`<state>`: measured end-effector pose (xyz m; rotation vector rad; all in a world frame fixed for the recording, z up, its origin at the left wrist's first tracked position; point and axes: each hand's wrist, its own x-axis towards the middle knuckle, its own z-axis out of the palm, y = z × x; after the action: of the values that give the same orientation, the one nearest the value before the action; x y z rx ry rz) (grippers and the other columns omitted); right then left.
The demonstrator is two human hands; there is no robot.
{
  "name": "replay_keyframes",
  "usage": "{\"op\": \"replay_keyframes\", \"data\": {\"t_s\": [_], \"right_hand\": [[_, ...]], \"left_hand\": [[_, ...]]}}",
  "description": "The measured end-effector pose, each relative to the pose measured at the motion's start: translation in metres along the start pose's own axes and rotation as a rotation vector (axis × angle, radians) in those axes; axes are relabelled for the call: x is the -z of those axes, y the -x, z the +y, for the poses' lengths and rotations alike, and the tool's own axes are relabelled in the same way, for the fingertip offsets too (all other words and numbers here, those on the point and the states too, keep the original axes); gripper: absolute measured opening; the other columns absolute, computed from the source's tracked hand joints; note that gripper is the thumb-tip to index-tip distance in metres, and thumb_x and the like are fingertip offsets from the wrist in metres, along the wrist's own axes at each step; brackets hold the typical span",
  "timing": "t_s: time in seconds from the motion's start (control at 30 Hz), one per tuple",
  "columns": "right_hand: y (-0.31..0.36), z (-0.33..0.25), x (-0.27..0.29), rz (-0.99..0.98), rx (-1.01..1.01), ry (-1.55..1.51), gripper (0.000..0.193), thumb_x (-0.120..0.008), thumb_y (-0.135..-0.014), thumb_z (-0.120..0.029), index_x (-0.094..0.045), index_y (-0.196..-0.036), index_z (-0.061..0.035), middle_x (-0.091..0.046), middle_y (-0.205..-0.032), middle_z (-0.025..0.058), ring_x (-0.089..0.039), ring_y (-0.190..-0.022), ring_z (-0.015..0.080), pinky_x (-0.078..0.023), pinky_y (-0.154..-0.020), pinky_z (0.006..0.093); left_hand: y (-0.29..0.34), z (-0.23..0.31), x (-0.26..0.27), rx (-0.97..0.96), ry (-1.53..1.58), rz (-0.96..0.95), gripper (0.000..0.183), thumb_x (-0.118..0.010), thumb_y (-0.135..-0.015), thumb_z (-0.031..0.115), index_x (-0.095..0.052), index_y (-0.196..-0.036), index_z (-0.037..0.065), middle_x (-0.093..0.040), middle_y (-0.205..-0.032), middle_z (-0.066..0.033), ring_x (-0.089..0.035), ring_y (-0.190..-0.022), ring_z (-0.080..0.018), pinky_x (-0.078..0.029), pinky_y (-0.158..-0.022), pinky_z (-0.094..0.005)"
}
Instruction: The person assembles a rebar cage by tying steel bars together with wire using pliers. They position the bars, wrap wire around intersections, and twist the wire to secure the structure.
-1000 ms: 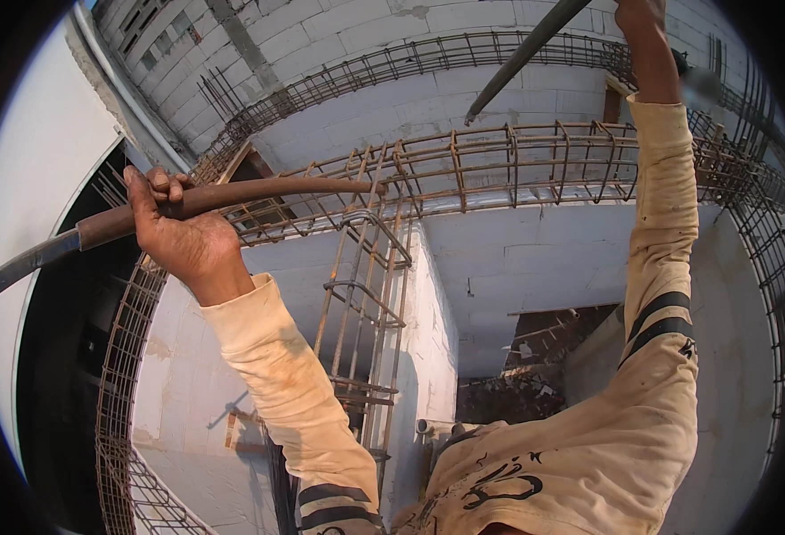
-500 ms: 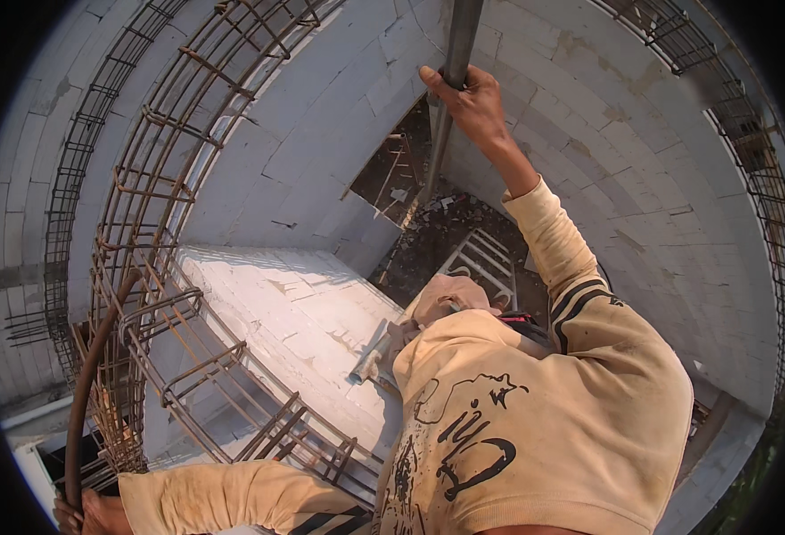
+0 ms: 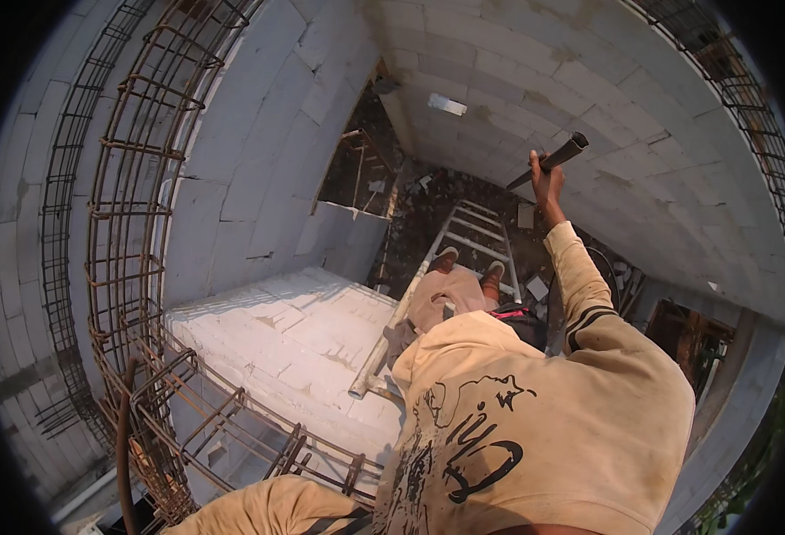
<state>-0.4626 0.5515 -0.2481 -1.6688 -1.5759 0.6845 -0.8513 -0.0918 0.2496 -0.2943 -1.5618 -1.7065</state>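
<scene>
At far left, a rusted rebar cage (image 3: 134, 223) climbs the pale block wall (image 3: 258, 152), and a thin dark bar (image 3: 125, 446) rises at its foot. The left sleeve (image 3: 267, 504) leaves the lower edge, so the left hand is out of sight and its grip cannot be told. At centre, the person stands on an aluminium ladder (image 3: 464, 241) above a white block ledge (image 3: 285, 330), feet on its rungs (rubble lies on the floor below). To the right, the right hand (image 3: 546, 178) is raised, its grip closed round a dark metal pipe (image 3: 557, 159) near the lower end. The pipe looks stiff and fairly heavy; a hold nearer its middle would likely balance it better.
</scene>
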Motion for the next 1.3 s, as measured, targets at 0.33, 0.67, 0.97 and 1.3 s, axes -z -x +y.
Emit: {"op": "replay_keyframes", "data": {"t_s": [0.33,0.67,0.97,1.3], "right_hand": [[0.048,0.012,-0.05,-0.292,-0.142,0.178,0.044,-0.072,-0.092,-0.048,-0.076,-0.1,-0.0046,-0.074,-0.094,0.0231,-0.07,-0.097,0.0449,-0.052,-0.085,0.0497],[0.103,-0.008,-0.117,-0.466,0.018,0.078,0.042,-0.074,-0.092,-0.044,-0.069,-0.087,-0.0025,-0.065,-0.073,0.02,-0.067,-0.074,0.0401,-0.048,-0.069,0.0464],[0.091,-0.087,-0.185,-0.461,0.152,0.02,0.043,-0.082,-0.085,-0.042,-0.074,-0.101,-0.003,-0.074,-0.09,0.0184,-0.073,-0.089,0.0373,-0.054,-0.08,0.0443],[0.078,-0.109,-0.181,-0.542,0.211,0.027,0.063,-0.083,-0.08,-0.046,-0.071,-0.123,-0.0024,-0.074,-0.117,0.0191,-0.069,-0.114,0.0355,-0.051,-0.098,0.042]], "left_hand": [[0.007,0.02,0.016,-0.004,-0.033,0.003,0.032,-0.059,-0.087,0.011,-0.038,-0.064,0.013,-0.036,-0.062,-0.0058,-0.042,-0.057,-0.0193,-0.047,-0.076,-0.0438],[0.01,0.037,0.034,-0.022,-0.066,0.026,0.029,-0.061,-0.084,0.011,-0.04,-0.064,0.011,-0.038,-0.062,-0.0066,-0.044,-0.056,-0.0207,-0.049,-0.075,-0.0452],[0.013,0.062,0.052,-0.079,-0.073,0.052,0.026,-0.062,-0.082,0.012,-0.042,-0.065,0.01,-0.039,-0.062,-0.0073,-0.046,-0.056,-0.0219,-0.051,-0.074,-0.0466],[0.016,0.092,0.076,-0.148,-0.074,0.107,0.024,-0.063,-0.079,0.012,-0.044,-0.066,0.008,-0.041,-0.062,-0.0081,-0.048,-0.055,-0.0233,-0.053,-0.073,-0.0481]]}}
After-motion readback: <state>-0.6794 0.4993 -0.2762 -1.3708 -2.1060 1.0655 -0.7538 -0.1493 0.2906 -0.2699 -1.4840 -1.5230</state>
